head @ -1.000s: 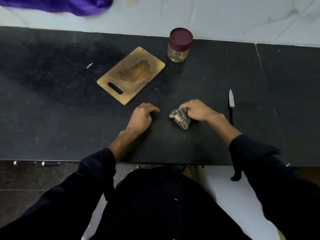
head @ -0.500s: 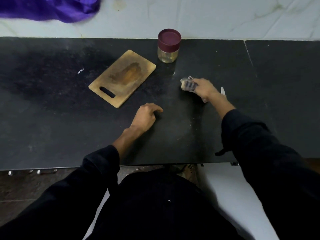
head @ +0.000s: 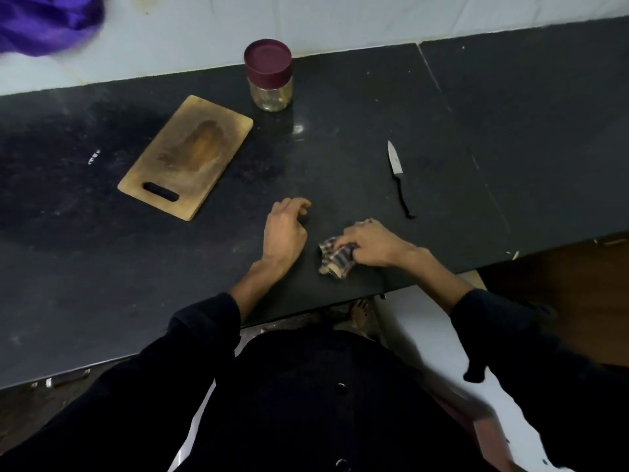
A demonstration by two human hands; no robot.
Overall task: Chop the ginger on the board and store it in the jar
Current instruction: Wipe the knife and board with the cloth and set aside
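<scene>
board (head: 185, 157) 1 | jar (head: 269, 76) 1 | knife (head: 399, 175) 1 | cloth (head: 335, 258) 1

L hand (head: 284, 229) rests knuckles-up, fingers loosely curled, holding nothing. R hand (head: 369, 241) just beside it grips a bunched checked cloth (head: 335, 258), fingers curled over the top, cloth poking out below. Both forearms bare, sleeves pushed up.

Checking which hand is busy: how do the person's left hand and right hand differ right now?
The left hand holds nothing, while the right hand grips a crumpled checked cloth. The left hand's fingers are loosely curled with fingertips touching the black stone counter; the right hand's fingers close round the cloth and press it down. Both rest on the counter near its front edge, in dark sleeves.
</scene>
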